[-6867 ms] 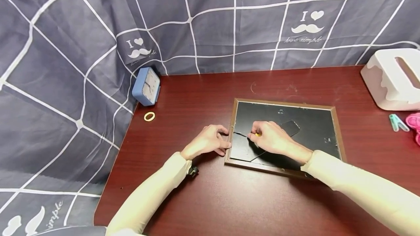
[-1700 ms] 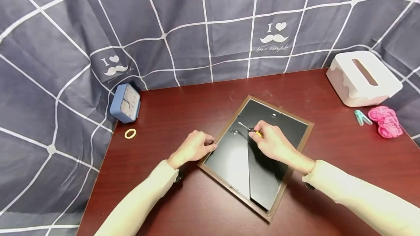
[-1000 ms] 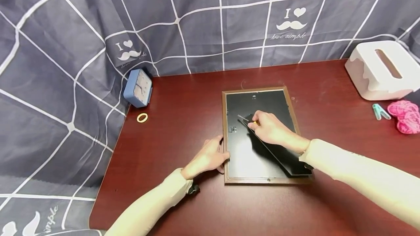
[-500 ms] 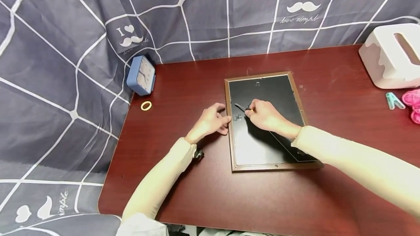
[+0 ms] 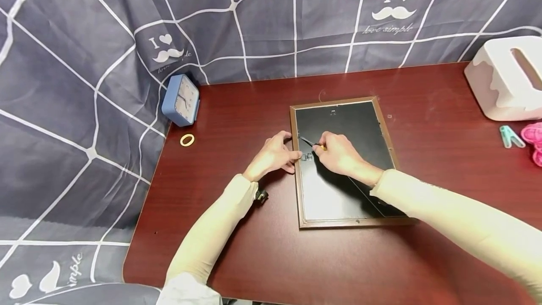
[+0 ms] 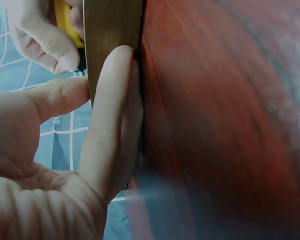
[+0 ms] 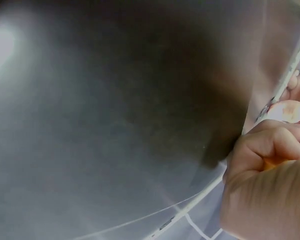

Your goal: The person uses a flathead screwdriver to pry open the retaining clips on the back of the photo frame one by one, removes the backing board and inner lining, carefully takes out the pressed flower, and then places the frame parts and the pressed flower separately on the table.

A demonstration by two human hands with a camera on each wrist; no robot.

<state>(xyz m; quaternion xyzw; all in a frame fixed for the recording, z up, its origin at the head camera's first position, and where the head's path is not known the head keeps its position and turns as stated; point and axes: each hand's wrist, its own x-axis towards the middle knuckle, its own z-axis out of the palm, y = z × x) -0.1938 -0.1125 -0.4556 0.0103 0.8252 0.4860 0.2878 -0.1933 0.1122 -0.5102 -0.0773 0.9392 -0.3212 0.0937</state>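
A picture frame with a brown rim lies face down on the table, its black backing board upward. My left hand grips the frame's left side, thumb on the rim and fingers along the outer edge; the left wrist view shows this on the rim. My right hand holds a screwdriver by its yellow and black handle. The screwdriver's shaft points at the inner left edge, above a small metal hanger. My right forearm partly hides the stand flap.
A blue alarm clock and a pale ring stand at the left. To the right are a white tissue box, a teal clip and pink yarn. A grey curtain hangs behind the table.
The frame has turned from lying sideways, through a slant, to upright in view. My left hand stays at its left side. The screwdriver tip has moved left to the rim's inner edge.
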